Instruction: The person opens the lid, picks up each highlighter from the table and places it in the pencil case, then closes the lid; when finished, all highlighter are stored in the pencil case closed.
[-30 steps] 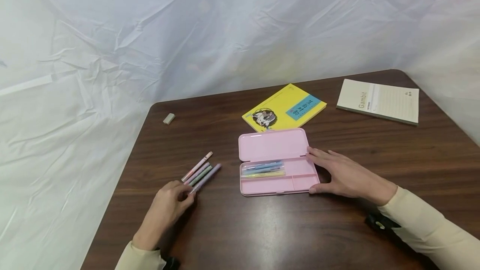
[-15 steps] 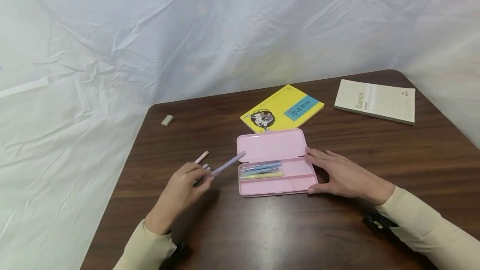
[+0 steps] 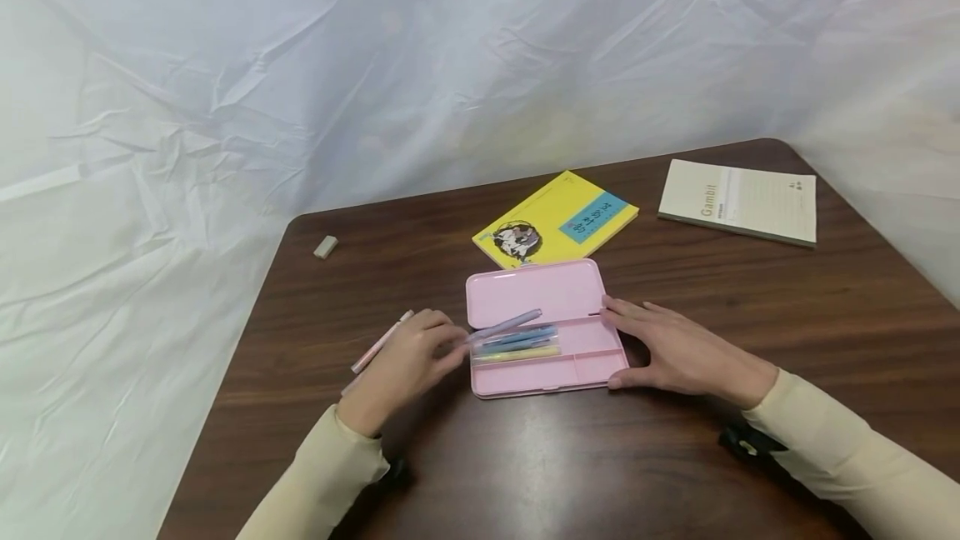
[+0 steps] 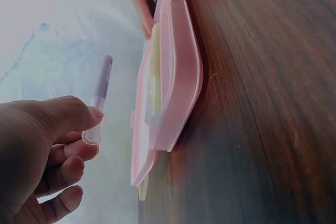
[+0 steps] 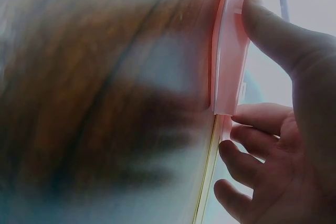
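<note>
My left hand (image 3: 408,365) pinches a purple pen (image 3: 510,323) between thumb and fingers, holding it over the left part of the pink pencil case (image 3: 536,288). In the left wrist view, the clear end of the pen sits by my thumb. The case stands open, its lid folded back. Several blue and yellow pens (image 3: 517,345) lie in its long back compartment. With extended fingers, my right hand (image 3: 678,350) rests against the case's right end, thumb at the front corner and fingertips near the hinge. A pink pen (image 3: 381,342) lies left of my left hand, which partly hides the pens there.
Behind the case, a yellow notebook (image 3: 555,215) lies partly under the lid. A cream notebook (image 3: 738,200) is at the back right of the brown table (image 3: 525,465). Toward the back left lies a small eraser (image 3: 326,247). White cloth (image 3: 450,65) hangs behind.
My left hand has picked up the purple pen from the group on the table and carried it right, over the case. My right hand stays at the case.
</note>
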Demonstrator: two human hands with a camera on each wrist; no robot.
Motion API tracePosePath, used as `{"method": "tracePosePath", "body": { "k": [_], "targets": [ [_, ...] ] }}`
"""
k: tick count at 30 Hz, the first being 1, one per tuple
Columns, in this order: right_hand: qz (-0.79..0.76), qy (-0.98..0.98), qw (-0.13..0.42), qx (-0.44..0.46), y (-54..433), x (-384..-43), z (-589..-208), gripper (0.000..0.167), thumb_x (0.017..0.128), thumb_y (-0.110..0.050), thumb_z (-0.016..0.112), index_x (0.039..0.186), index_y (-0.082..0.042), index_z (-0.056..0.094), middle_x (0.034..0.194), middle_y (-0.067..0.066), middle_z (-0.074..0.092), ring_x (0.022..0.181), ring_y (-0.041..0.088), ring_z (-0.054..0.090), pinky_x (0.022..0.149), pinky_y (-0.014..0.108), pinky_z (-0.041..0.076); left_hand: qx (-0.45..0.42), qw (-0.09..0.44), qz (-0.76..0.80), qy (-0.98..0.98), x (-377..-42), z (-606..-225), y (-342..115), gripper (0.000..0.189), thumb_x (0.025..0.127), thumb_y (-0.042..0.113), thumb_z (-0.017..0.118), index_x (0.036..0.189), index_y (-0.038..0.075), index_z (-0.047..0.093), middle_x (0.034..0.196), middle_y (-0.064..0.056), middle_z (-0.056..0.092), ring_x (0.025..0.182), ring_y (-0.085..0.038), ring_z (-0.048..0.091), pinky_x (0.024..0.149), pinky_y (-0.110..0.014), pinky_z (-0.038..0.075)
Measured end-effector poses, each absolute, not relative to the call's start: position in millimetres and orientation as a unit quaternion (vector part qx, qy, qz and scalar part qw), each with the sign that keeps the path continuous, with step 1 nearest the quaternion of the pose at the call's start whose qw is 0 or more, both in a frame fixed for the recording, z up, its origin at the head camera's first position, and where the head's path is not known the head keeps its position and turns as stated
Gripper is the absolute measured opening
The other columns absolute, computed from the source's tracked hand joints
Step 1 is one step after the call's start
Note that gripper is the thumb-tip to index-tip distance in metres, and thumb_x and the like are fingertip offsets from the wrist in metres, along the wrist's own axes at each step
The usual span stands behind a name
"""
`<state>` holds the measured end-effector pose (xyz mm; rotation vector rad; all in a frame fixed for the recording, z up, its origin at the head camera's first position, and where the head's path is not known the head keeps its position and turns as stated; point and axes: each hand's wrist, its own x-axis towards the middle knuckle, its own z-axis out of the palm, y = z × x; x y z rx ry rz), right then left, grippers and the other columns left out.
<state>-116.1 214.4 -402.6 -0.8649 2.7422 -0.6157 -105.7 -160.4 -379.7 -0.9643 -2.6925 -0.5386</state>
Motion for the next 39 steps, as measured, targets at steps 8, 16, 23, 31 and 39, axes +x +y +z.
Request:
{"method": "tracePosePath", "body": {
  "k": [8,16,23,31,39],
  "targets": [
    [-0.215,0.926,0.098,-0.295,215,-116,-403,0.097,0.079,-0.069,0.07,0.149,-0.006,0.046,0.159,0.014,0.035,0.141,0.034,0.042,0.115,0.059,0.026,-0.349,0.076,-0.192,-0.914,-118,-389,-150,0.014,0.087,0.014,0.078,0.1,0.007,0.078,0.092,-0.002,0.068,0.087,-0.015,0.061,0.078,-0.03,0.055],
    [-0.213,0.927,0.1,-0.294,215,-116,-404,0.098,0.079,-0.07,0.068,0.149,-0.007,0.046,0.159,0.014,0.034,0.14,0.033,0.042,0.115,0.058,0.027,-0.354,0.053,-0.179,-0.917,-121,-395,-148,0.015,0.09,0.015,0.075,0.103,0.007,0.077,0.097,-0.005,0.07,0.091,-0.018,0.063,0.082,-0.034,0.056],
    [-0.213,0.927,0.101,-0.291,215,-117,-403,0.098,0.078,-0.07,0.069,0.149,-0.007,0.046,0.159,0.013,0.034,0.14,0.034,0.042,0.115,0.058,0.027,-0.358,0.056,-0.168,-0.917,-122,-397,-148,0.016,0.091,0.017,0.074,0.103,0.007,0.077,0.098,-0.005,0.07,0.092,-0.018,0.064,0.083,-0.034,0.055],
    [-0.216,0.927,0.102,-0.29,214,-116,-403,0.098,0.078,-0.07,0.07,0.149,-0.006,0.045,0.159,0.014,0.034,0.14,0.034,0.043,0.115,0.059,0.028,-0.347,0.028,-0.158,-0.924,-124,-396,-147,0.017,0.092,0.018,0.073,0.106,0.008,0.077,0.1,-0.005,0.07,0.095,-0.019,0.063,0.086,-0.035,0.055],
    [-0.219,0.927,0.104,-0.287,215,-116,-404,0.098,0.078,-0.07,0.069,0.149,-0.007,0.045,0.16,0.013,0.034,0.14,0.034,0.042,0.115,0.059,0.027,-0.345,0.019,-0.159,-0.925,-127,-397,-146,0.017,0.091,0.017,0.074,0.105,0.008,0.078,0.1,-0.005,0.07,0.095,-0.018,0.064,0.085,-0.035,0.055]
  ]
}}
